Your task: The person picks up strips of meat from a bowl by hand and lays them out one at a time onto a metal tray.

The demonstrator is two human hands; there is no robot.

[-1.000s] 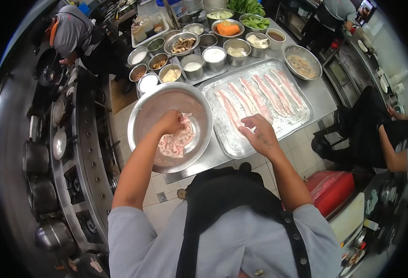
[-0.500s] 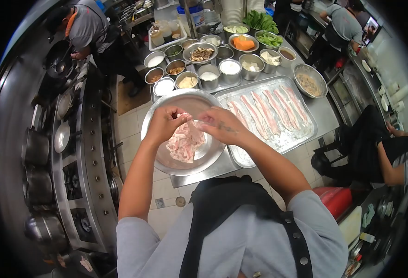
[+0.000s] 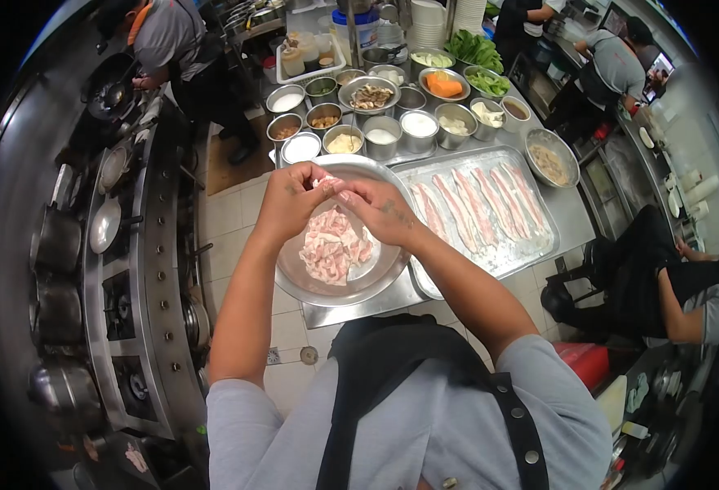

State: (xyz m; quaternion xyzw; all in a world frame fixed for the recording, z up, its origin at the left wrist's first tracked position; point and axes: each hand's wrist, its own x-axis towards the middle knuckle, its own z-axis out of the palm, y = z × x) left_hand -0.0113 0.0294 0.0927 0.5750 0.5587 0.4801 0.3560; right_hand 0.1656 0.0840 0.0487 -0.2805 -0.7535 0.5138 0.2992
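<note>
Over a wide metal bowl point(image 3: 388, 278), my left hand point(image 3: 296, 200) and my right hand point(image 3: 378, 211) meet at the fingertips. My left hand is closed on a small piece of pale pink meat point(image 3: 323, 181). The fingers of my right hand pinch at the same piece. Below them, a heap of pink and white meat pieces point(image 3: 332, 249) lies in the bowl. Just to the right, several long meat strips point(image 3: 475, 208) lie side by side on a metal tray point(image 3: 531, 255).
Behind the bowl stand several metal containers point(image 3: 382, 137) of ingredients and leafy greens point(image 3: 475, 51). A bowl of pale food point(image 3: 552, 160) sits beyond the tray. Stoves point(image 3: 135, 327) line the left. A person point(image 3: 181, 65) works there; others are at the right.
My right hand has moved left to meet my left hand at the meat piece. The whole view has shifted slightly, and the bowl appears a little further right.
</note>
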